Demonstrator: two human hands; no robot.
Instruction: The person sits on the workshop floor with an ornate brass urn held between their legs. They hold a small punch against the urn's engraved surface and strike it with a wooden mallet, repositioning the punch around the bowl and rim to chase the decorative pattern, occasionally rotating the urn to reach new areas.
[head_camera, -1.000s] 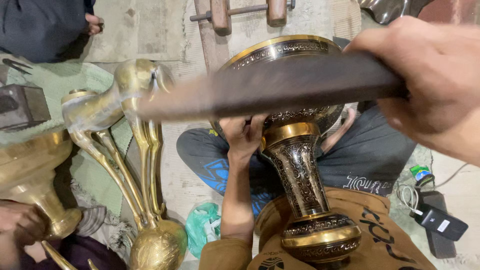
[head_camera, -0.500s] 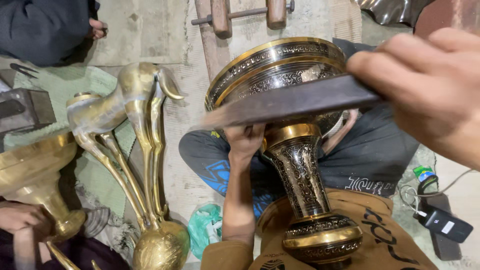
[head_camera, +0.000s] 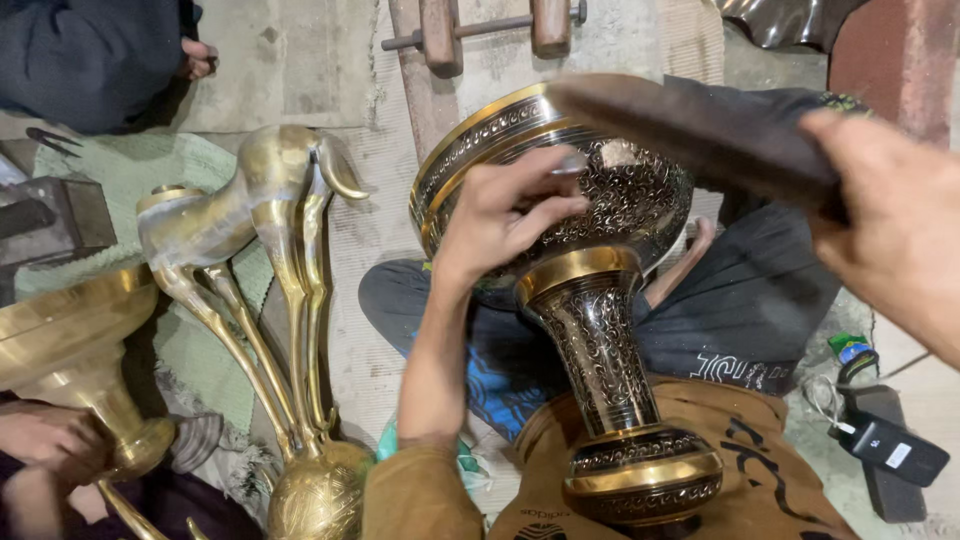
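A tall engraved brass vase (head_camera: 600, 330), dark with gold bands, lies tilted across the person's lap, its round foot (head_camera: 645, 475) resting on the brown shirt nearest the camera and its wide bowl (head_camera: 620, 190) pointing away toward the concrete floor (head_camera: 300, 60). The left hand (head_camera: 505, 215) reaches up from the brown sleeve and is curled against the bowl, fingers (head_camera: 540, 195) bent and spread over the engraved side just below the gold rim, thumb and fingertip pinched on something small and pale that cannot be made out. The right hand (head_camera: 890, 235) comes in from the right edge, close to the camera and blurred, closed around a dark flat tool (head_camera: 700, 125) whose blade lies across the far lip of the bowl. The two hands are apart, one on each side of the bowl. Left of the vase, a brass deer figure (head_camera: 250, 260) stands on long thin legs rising from a round brass base (head_camera: 315, 495). At the lower left another person's hand (head_camera: 45, 445) grips the stem of a plain brass vase (head_camera: 70, 350). At the right edge a black device with a cable (head_camera: 890, 445) lies on the floor. Farther off, a wooden clamp (head_camera: 485, 25) lies on the floor at the top, and a person in a dark sleeve (head_camera: 90, 55) sits in the upper left corner.
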